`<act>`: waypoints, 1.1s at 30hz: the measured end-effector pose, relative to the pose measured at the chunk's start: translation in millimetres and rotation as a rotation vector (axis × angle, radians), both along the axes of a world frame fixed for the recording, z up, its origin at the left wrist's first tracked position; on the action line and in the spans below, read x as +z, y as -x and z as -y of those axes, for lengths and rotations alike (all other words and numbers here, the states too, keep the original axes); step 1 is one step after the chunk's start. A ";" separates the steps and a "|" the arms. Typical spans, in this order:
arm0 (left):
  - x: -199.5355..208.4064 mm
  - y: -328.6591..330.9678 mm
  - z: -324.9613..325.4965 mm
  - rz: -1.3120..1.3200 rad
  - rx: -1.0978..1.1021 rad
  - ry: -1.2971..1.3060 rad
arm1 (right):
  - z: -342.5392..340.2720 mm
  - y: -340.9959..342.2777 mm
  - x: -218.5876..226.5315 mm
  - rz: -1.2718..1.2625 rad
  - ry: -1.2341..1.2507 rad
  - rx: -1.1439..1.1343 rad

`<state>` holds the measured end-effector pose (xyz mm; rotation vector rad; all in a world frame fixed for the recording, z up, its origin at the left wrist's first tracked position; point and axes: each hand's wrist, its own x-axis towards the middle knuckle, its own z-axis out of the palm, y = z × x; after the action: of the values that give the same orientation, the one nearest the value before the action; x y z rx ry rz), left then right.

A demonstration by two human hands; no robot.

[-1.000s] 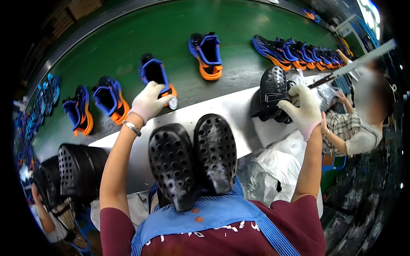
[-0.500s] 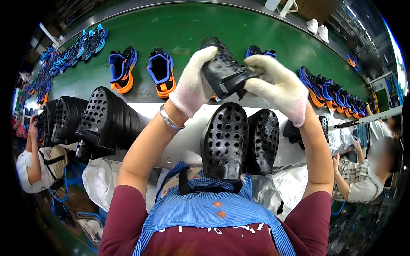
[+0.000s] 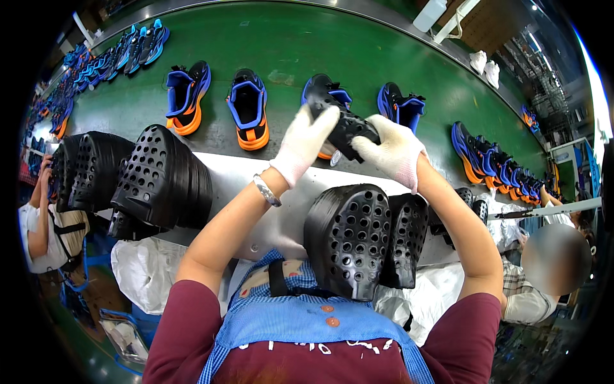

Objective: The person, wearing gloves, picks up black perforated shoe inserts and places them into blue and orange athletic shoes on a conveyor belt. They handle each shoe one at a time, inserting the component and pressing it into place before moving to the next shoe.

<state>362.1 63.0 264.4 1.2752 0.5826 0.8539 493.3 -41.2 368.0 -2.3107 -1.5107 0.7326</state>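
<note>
Both my hands wear white knit gloves and hold a black perforated insole [image 3: 345,125] above the green conveyor belt [image 3: 268,38]. My left hand [image 3: 306,142] grips its near left end, my right hand [image 3: 391,148] its right end. Just beyond them on the belt stands a black and blue shoe with an orange sole [image 3: 327,96], partly hidden by the insole. Against my chest, on the grey ledge [image 3: 252,176], stand two stacks of black perforated insoles [image 3: 350,240].
Blue and orange shoes [image 3: 248,109] lie in pairs along the belt, with rows at far left [image 3: 128,48] and right [image 3: 492,163]. More insole stacks [image 3: 153,182] stand on the ledge at left. White bags [image 3: 144,272] hang below. Other people work at left [image 3: 48,224] and right [image 3: 553,269].
My view has swung left along the belt. Both hands carried the black insole from the right side to the belt ahead and lowered it toward a shoe.
</note>
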 end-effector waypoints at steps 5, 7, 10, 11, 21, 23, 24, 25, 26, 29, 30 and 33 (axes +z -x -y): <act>-41.4 6.4 -9.8 -0.414 -0.289 -0.646 | -19.0 -32.3 -11.7 0.212 0.230 0.099; -57.7 2.9 -11.4 -0.417 -0.229 -0.741 | -32.2 -38.1 -15.3 0.217 0.307 0.100; -64.6 -12.7 -15.0 -0.612 -0.209 -0.785 | -55.4 -45.7 -22.5 0.265 0.351 0.127; -64.3 -18.1 -14.5 -0.660 -0.235 -0.807 | -64.5 -44.7 -23.4 0.333 0.350 0.171; -85.0 -54.4 -22.3 -0.865 -0.441 -0.730 | -133.9 -30.4 -99.9 0.487 0.474 0.184; -66.3 -58.7 -30.2 -1.009 -0.587 -0.718 | -146.3 -30.0 -111.8 0.445 0.571 0.163; -68.4 -58.7 -31.7 -1.002 -0.552 -0.732 | -153.8 -26.9 -117.7 0.438 0.638 0.192; -70.7 -58.4 -33.8 -1.007 -0.551 -0.725 | -158.5 -25.2 -122.9 0.430 0.706 0.220; -73.2 -57.8 -36.0 -1.012 -0.551 -0.718 | -159.7 -30.1 -123.6 0.377 0.667 0.254; -72.1 -55.3 -37.5 -1.025 -0.536 -0.703 | -169.2 -37.0 -160.9 0.372 0.860 -0.002; -65.9 -65.9 -31.6 -1.007 -0.554 -0.728 | -182.8 -69.5 -187.4 0.488 1.230 0.103; -58.2 -62.7 -31.9 -1.074 -0.595 -0.710 | -192.0 -73.4 -208.4 0.540 1.152 0.240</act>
<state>424.8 94.9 206.1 2.4118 0.6711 -0.2460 566.7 150.8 159.6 -3.3866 -1.9127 1.4013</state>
